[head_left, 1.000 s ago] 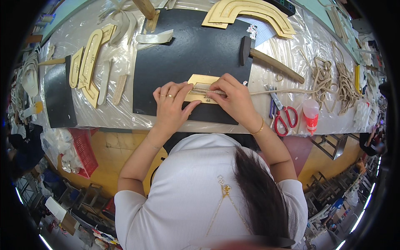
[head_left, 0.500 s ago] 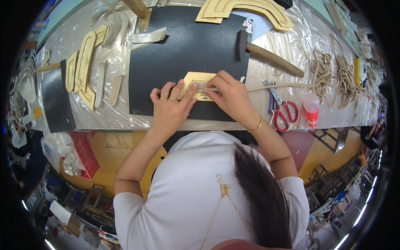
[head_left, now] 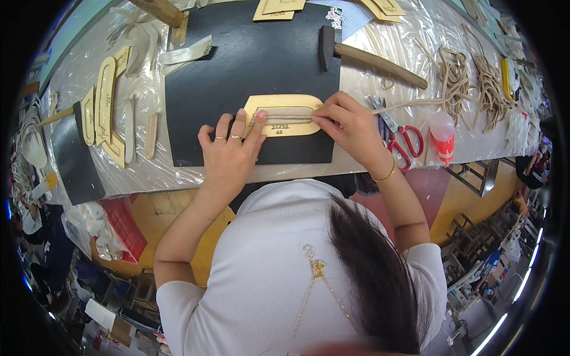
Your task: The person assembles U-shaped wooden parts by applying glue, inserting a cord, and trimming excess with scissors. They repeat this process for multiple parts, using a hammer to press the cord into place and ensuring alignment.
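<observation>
Fingertips of the right hand (head_left: 350,127) pinch the end of a pale braided cord (head_left: 288,115) that lies along a tan, rounded wooden template (head_left: 284,114), while the left hand (head_left: 230,155) lies flat with fingers spread, pressing the template's left end. Template and cord sit in the middle of a black mat (head_left: 237,65) on the plastic-covered table (head_left: 142,172). A hammer (head_left: 368,58) lies beyond the right hand, red-handled scissors (head_left: 405,142) just beside its wrist.

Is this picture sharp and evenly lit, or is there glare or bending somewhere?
Head view: sharp at the centre, on the tan template under both hands; glare on the clear plastic sheet; table edges bend toward the dark round rim.
</observation>
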### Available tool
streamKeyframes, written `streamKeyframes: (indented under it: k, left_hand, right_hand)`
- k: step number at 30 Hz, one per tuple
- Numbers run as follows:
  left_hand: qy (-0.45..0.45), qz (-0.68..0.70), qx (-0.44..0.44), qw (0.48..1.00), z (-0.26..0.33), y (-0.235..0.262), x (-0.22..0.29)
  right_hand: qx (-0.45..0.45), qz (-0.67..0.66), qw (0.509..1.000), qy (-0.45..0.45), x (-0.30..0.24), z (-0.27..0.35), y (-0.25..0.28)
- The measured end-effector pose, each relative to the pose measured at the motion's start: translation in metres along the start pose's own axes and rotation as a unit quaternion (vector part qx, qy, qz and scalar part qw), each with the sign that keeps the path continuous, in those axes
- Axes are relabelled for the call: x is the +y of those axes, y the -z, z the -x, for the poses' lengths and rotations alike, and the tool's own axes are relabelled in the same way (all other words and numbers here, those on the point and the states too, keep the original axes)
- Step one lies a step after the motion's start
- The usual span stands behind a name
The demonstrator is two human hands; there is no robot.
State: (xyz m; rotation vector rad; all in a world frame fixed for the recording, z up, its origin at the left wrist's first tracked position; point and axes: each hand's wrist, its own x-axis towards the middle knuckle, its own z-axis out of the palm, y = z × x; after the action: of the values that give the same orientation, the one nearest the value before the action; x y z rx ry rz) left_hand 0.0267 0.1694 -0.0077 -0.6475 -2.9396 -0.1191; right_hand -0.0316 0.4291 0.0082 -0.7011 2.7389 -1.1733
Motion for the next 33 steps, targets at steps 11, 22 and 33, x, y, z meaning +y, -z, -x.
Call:
streamKeyframes:
  k: [11, 22, 33]
  left_hand:
    - [0.005, 0.005, -0.004, 1.0, -0.001, 0.003, 0.002]
    - [0.051, 0.074, 0.045, 0.995, -0.006, 0.002, 0.026]
    - [-0.069, 0.184, -0.01, 0.98, -0.021, -0.01, 0.049]
  right_hand:
    - [-0.017, 0.055, 0.998, 0.033, 0.003, -0.007, -0.001]
    - [-0.054, 0.103, 0.992, 0.051, -0.003, -0.013, 0.002]
    - [0.01, 0.151, 0.987, 0.059, -0.003, -0.005, 0.013]
